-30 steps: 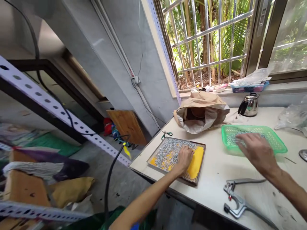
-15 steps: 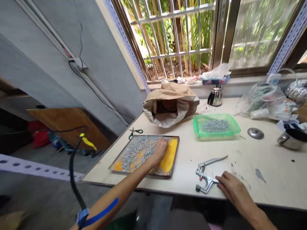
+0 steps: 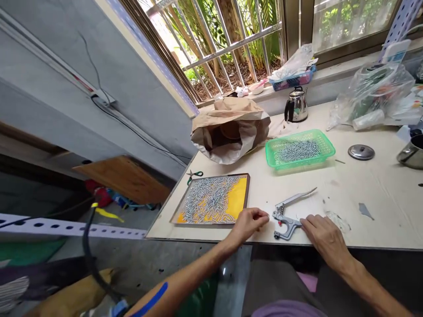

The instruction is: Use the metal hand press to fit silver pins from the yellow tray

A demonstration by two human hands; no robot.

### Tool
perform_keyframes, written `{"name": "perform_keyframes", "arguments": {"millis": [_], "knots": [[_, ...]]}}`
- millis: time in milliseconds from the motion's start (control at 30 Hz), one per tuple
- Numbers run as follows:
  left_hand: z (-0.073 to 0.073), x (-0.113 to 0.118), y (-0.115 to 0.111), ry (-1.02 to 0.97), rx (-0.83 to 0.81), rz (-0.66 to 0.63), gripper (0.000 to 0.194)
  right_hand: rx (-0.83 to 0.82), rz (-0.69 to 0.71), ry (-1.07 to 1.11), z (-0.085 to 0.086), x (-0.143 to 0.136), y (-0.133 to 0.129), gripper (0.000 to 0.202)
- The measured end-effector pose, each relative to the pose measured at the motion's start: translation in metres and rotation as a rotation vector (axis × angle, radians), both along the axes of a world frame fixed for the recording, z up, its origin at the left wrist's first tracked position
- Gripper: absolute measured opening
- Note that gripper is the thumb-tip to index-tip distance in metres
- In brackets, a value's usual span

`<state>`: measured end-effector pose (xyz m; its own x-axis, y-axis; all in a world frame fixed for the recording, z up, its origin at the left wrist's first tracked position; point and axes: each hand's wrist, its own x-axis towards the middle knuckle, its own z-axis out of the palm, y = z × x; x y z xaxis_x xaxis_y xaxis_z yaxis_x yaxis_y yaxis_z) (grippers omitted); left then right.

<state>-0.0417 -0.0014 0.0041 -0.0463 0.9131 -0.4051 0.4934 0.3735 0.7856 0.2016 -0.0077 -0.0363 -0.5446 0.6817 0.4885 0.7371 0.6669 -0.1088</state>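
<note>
My left hand [image 3: 248,223] is closed in a pinch just beyond the tray's right edge, its fingertips close to the jaws of the snap pliers. Whatever sits between those fingertips is too small to make out. My right hand [image 3: 325,237] grips the end of one handle of the grey metal snap pliers [image 3: 290,225], which lie on the table with their jaws facing left and handles spread. A shallow tray [image 3: 247,187] with a yellow bottom holds many small silvery metal pieces [image 3: 211,198], heaped mostly toward its left and middle.
A green plastic basket [image 3: 269,163] holds more silvery pieces. Behind the tray are green-handled scissors [image 3: 195,175] and an open paper bag [image 3: 228,114]. A steel kettle [image 3: 298,105], a round metal lid [image 3: 361,152] and plastic bags [image 3: 373,97] stand farther back and right.
My left hand has left the metal pieces in the tray and moved right, up to the snap pliers. My right hand stays on the handle. The view has shifted.
</note>
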Motion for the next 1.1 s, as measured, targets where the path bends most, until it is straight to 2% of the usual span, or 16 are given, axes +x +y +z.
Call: {"name": "perform_keyframes", "arguments": {"millis": [100,200,400,567,700,800,833,933,967,1033,1100], "knots": [[-0.01,0.022,-0.011,-0.146,-0.149,0.097,0.018,-0.005,0.008,-0.05,0.003,0.001,-0.002,0.023],[-0.015,0.031,-0.011,-0.183,-0.257,0.139,0.018,-0.045,0.004,-0.102,0.007,0.0,-0.003,0.023],[-0.012,0.03,-0.005,-0.047,-0.364,0.026,0.015,-0.082,-0.006,-0.115,0.008,-0.001,-0.002,0.024],[-0.009,0.029,0.0,-0.045,-0.491,-0.051,0.017,-0.122,0.015,-0.114,0.008,-0.001,-0.003,0.024],[-0.009,0.027,0.001,-0.043,-0.502,-0.08,0.021,-0.222,0.016,-0.112,0.01,0.001,-0.001,0.021],[-0.008,0.027,0.002,-0.018,-0.519,-0.098,0.019,-0.342,0.082,-0.111,0.015,0.009,0.01,0.006],[-0.008,0.027,0.002,-0.015,-0.523,-0.104,0.018,-0.365,0.096,-0.118,0.017,0.012,0.017,0.013],[-0.006,0.029,0.002,-0.016,-0.526,-0.109,0.017,-0.388,0.09,-0.197,0.024,0.019,0.042,0.069],[-0.005,0.029,0.002,-0.015,-0.526,-0.105,0.017,-0.4,0.095,-0.237,0.025,0.02,0.051,0.082],[-0.005,0.03,0.002,-0.004,-0.519,-0.097,0.017,-0.439,0.134,-0.306,0.027,0.022,0.065,0.091],[-0.006,0.03,0.001,0.008,-0.51,-0.093,0.017,-0.461,0.174,-0.326,0.027,0.021,0.072,0.089]]}}
